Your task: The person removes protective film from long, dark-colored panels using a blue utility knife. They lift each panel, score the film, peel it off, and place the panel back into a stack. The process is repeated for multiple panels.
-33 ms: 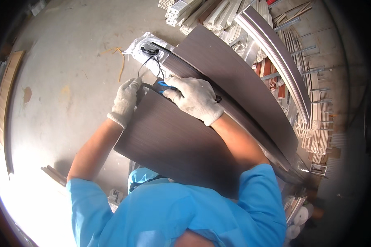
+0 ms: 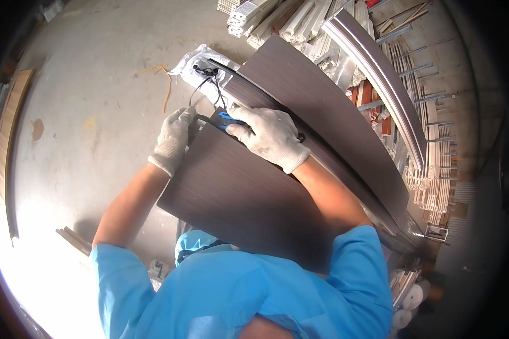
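The left hand (image 2: 173, 137) pinches a black strip (image 2: 204, 119) at the far corner of the brown panel (image 2: 237, 183); the right hand (image 2: 270, 134) curls around a blue-handled tool (image 2: 227, 116). Strip fitting seems in hand, the next move calling for steady tension.

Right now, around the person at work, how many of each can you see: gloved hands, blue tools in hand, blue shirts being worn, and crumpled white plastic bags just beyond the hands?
Gloved hands: 2 (left hand, right hand)
Blue tool, partly hidden: 1
Blue shirt: 1
Crumpled white plastic bag: 1
Total: 5
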{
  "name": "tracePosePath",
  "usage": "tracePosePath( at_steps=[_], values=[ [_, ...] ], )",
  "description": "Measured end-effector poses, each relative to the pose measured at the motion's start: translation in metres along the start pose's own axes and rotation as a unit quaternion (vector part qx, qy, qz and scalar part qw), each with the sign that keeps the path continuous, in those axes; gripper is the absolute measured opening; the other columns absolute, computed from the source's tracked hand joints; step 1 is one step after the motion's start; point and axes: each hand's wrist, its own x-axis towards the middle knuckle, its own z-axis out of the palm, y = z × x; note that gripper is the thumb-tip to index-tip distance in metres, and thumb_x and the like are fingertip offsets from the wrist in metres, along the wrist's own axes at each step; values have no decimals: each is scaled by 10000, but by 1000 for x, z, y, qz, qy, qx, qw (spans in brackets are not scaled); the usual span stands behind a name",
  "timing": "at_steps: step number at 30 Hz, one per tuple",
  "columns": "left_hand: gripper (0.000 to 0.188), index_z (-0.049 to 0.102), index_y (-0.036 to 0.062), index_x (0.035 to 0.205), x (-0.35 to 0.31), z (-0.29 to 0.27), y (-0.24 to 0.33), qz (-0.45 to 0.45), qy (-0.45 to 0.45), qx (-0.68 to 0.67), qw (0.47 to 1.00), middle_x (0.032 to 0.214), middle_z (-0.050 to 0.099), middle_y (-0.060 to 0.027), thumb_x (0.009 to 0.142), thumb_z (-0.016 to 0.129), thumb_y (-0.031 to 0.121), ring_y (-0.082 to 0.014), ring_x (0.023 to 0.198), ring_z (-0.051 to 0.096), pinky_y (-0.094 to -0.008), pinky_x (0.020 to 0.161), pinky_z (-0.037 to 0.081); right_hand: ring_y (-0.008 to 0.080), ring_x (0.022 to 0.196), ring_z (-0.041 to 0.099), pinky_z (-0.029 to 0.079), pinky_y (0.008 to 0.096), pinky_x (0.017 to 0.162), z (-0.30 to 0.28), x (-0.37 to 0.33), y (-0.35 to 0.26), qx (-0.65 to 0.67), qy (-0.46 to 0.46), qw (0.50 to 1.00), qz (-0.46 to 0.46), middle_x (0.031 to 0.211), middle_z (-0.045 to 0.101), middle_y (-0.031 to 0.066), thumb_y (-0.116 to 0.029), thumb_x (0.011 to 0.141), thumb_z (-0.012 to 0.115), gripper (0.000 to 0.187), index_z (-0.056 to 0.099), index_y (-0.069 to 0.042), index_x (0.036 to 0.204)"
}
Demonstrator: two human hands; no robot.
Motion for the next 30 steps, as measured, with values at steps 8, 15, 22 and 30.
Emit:
tracePosePath(
  at_steps=[8, 15, 22, 30],
  values=[
    [284, 642, 39, 1059, 6, 1, -8, -14, -9, -125, 992, 816, 597, -27, 1007, 574, 310, -127, 724, 570, -276, 640, 474, 321, 794, 713, 555, 428, 692, -24, -24, 5, 48, -15, 999, 17, 886, 730, 136, -373, 914, 663, 296, 718, -122, 1061],
    [278, 629, 72, 930, 3, 5, -7, -10, 4, -126, 992, 767, 579, 14, 1016, 551, 324, -76, 646, 508, -248, 588, 424, 308, 838, 713, 555, 407, 741, -3, 24, -1, 46, -55, 997, 17, 964, 731, 137, -372, 899, 690, 330, 715, -119, 1111],
    [300, 644, 69, 891, 6, 5, -6, -7, 22, -111, 994, 748, 598, 6, 1011, 549, 327, -90, 629, 513, -260, 581, 423, 326, 856, 709, 550, 419, 754, -9, 22, 1, 44, -45, 998, -7, 956, 730, 133, -395, 882, 707, 332, 716, -143, 1098],
    [271, 645, 59, 950, 22, -18, -16, 87, -86, -13, 992, 793, 598, 7, 1024, 552, 302, -79, 670, 542, -239, 611, 441, 289, 872, 718, 536, 435, 791, -70, -8, 3, 74, 32, 997, 19, 932, 736, 132, -394, 869, 725, 373, 690, -126, 1126]
  ],
)
